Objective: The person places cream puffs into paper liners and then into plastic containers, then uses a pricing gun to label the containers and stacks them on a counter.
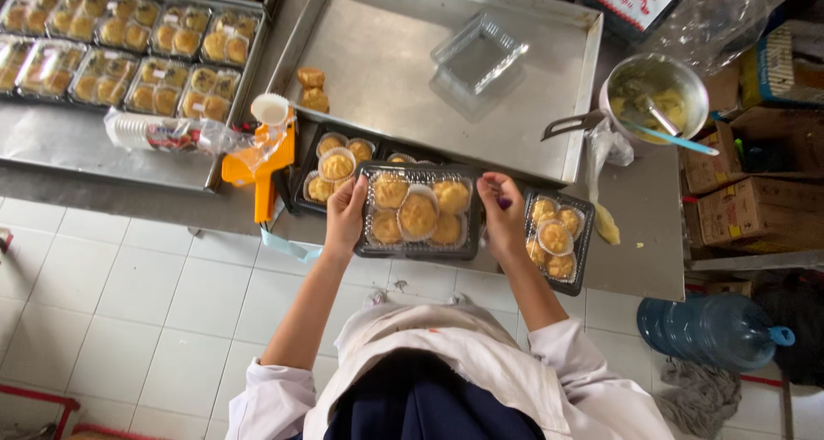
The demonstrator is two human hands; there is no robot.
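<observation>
Held box: a black-bottomed pastry box with a clear lid [419, 211], filled with round golden pastries, sits at the front edge of the steel table [639, 208], directly before the person.
Left hand: the left hand [345, 217] presses against the box's left short side, fingers [354, 191] curled up over the lid's edge, gripping it.
Right hand: the right hand [503, 217] clasps the right short side, fingers [495, 185] bent over the top corner of the lid; a small dark bit shows at the fingertips, too small to tell what.
Key relation: the box lies squarely between the two hands, its long axis running left to right along the table edge; each hand is touching its own end, neither nearer than the other.
Left of the box: an open black tray of pastries [335, 167], just beside and partly behind it, and beyond that an orange tape dispenser [262, 169] with a stack of small white cups in a plastic sleeve [167, 133].
Right of the box: a second lidded pastry box [556, 236], touching or nearly touching the right hand.
Behind the box: a large steel baking tray [386, 71] holding an empty clear lid [478, 55] and two loose pastries [312, 89].
Far right of the box: a metal pot of yellow filling [657, 97] with a spoon.
Far left of the box: rows of packed boxes [120, 49] on another tray.
</observation>
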